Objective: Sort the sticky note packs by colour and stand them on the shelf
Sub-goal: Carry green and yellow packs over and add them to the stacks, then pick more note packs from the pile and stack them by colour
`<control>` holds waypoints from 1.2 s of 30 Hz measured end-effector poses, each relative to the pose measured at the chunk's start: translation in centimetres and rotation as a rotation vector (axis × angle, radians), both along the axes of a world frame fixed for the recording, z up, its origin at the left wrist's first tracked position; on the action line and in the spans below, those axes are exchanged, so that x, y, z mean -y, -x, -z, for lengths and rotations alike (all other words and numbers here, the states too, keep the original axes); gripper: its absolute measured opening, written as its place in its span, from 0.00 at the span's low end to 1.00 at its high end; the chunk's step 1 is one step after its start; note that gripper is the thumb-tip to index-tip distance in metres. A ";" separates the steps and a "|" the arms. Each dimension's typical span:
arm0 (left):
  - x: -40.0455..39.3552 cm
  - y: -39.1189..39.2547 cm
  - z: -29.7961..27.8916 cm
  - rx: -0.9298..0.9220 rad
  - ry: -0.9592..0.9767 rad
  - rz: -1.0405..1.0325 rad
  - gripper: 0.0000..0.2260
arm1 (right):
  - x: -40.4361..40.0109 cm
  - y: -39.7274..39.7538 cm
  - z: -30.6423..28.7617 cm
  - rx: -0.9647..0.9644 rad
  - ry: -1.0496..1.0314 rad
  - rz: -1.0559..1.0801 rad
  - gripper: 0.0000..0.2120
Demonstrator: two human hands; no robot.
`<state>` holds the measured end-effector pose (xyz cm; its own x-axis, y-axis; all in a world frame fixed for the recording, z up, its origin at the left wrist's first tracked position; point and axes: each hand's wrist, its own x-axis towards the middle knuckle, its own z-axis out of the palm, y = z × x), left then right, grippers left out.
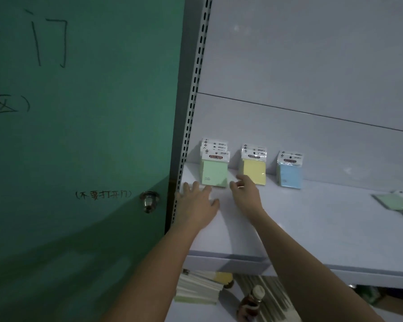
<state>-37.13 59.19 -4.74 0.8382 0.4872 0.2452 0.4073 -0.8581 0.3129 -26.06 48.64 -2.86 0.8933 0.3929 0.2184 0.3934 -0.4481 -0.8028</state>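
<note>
Three rows of sticky note packs stand against the back wall of the white shelf (312, 219): green packs (215, 171) at the left, yellow packs (254, 171) in the middle, blue packs (290, 174) to the right. My left hand (197, 201) lies flat on the shelf with spread fingers, just in front of the green row. My right hand (246, 190) hovers with loosely bent fingers between the green and yellow rows, holding nothing. More loose packs (396, 202), green and yellow, lie flat at the shelf's right edge.
A green door (79, 135) with a metal knob (149, 201) stands left of the slotted shelf upright (191, 112). Below the shelf lie stacked paper pads (198, 290) and a small bottle (251, 303).
</note>
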 end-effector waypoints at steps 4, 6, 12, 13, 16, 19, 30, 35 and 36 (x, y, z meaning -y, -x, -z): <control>0.6 0.7 -0.9 -0.065 -0.115 -0.068 0.22 | 6.3 -0.1 -1.2 0.027 0.171 -0.122 0.16; 2.2 1.0 -1.7 -0.125 -0.145 -0.108 0.22 | 10.3 -0.4 -1.6 0.070 0.261 -0.149 0.15; 14.6 -0.4 -4.7 -0.192 0.020 0.023 0.26 | 22.2 -1.1 -2.4 0.172 0.482 -0.157 0.19; 17.2 -0.7 -5.0 -0.203 0.030 0.055 0.26 | 24.2 -1.2 -2.5 0.177 0.494 -0.148 0.19; 24.3 -1.7 -6.2 -0.195 0.078 0.121 0.26 | 30.3 -1.5 -3.0 0.194 0.515 -0.115 0.21; 30.3 -3.2 -7.0 -0.174 0.120 0.173 0.25 | 36.3 -1.8 -3.4 0.200 0.519 -0.092 0.22; 43.3 -11.6 -7.8 -0.123 0.263 0.350 0.22 | 55.8 -7.7 -3.2 0.108 0.413 0.080 0.20; 45.7 -18.1 -7.3 -0.127 0.293 0.394 0.21 | 58.8 -12.5 -2.4 0.096 0.448 0.122 0.18; 46.1 -19.6 -7.1 -0.127 0.308 0.403 0.21 | 59.0 -13.7 -2.3 0.108 0.469 0.128 0.18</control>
<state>-17.51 13.13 2.37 0.9879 0.1529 0.0257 0.1144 -0.8305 0.5451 -12.38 -10.38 -0.56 0.9227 0.3598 0.1384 0.3815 -0.8012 -0.4610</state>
